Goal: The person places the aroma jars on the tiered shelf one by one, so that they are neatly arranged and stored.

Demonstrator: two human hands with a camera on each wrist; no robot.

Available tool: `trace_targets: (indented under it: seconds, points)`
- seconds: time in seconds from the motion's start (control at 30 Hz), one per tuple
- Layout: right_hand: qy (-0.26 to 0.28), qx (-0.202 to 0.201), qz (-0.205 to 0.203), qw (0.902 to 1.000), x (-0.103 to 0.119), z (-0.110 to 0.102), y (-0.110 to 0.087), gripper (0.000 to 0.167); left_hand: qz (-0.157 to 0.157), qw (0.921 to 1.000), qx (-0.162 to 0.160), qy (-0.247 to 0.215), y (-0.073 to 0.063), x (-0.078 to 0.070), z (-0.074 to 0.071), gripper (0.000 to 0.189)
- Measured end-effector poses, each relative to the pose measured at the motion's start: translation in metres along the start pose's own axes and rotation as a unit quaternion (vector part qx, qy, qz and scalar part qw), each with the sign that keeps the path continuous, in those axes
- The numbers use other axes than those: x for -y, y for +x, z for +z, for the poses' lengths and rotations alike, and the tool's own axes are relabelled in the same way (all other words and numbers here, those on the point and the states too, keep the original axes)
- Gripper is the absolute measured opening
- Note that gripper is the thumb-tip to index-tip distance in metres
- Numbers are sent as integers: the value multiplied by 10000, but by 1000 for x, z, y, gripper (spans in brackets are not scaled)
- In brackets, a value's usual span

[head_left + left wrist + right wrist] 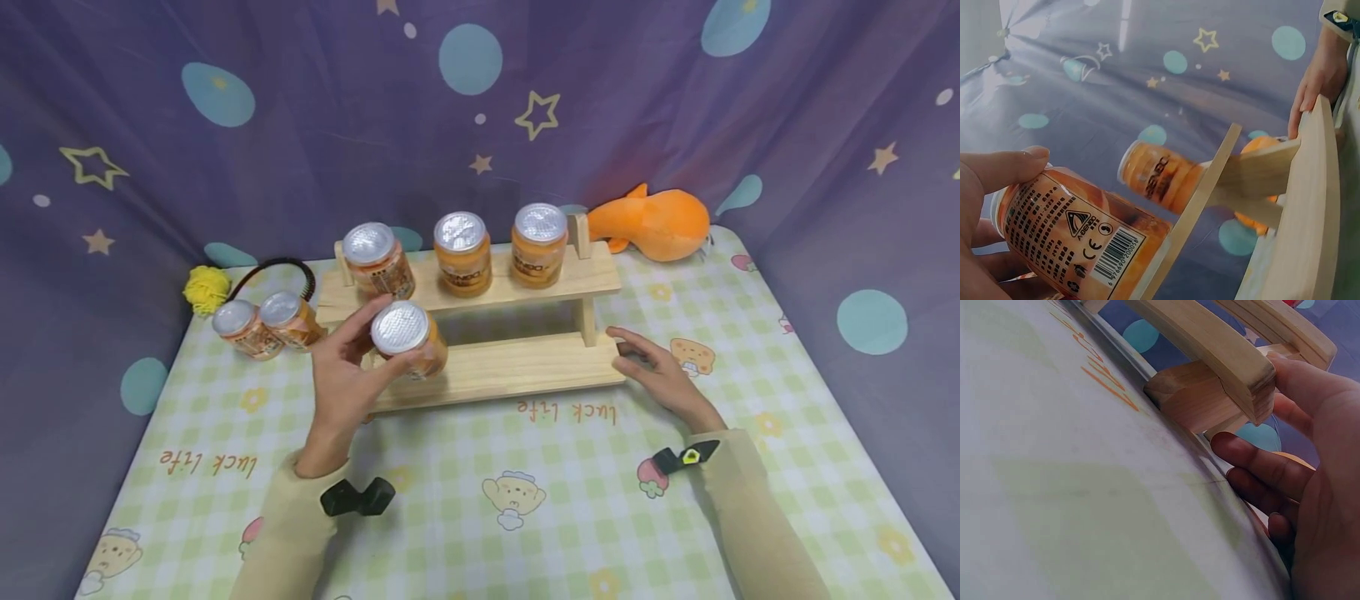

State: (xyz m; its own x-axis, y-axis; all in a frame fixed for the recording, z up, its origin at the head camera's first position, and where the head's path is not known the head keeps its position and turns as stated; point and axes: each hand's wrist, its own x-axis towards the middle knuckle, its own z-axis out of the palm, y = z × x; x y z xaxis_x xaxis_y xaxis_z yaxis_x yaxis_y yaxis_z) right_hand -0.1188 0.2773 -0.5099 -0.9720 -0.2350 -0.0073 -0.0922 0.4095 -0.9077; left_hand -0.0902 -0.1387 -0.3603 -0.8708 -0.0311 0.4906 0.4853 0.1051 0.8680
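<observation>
My left hand grips an orange can with a silver lid, thumb and fingers on its sides, over the left part of the lower board of a two-tier wooden rack. Its printed label and barcode face the left wrist view. At the other end of that board, my right hand rests its fingertips against the wood, the other fingers loosely bent below. Three similar cans stand along the upper board: a left one, a middle one and a right one.
Left of the rack, two more orange cans stand side by side on the green checked tablecloth. Behind them lie a black coiled band and a yellow pompom. An orange plush toy lies at the back right, before the purple curtain.
</observation>
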Motion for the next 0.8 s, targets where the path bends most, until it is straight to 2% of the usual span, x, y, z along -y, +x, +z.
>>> trace_targets:
  seconds: [0.23,0.4,0.8]
  points:
    - [13,2,39,10000,0,1,0,49,-22,9992,267,280,2,5,21,67]
    - [45,7,23,10000,1,1,0,49,-316,9973,507,427,3,7,37,68]
    - [-24,0,78,10000,1,0,0,50,-432,9953,801,321,2,22,70,66]
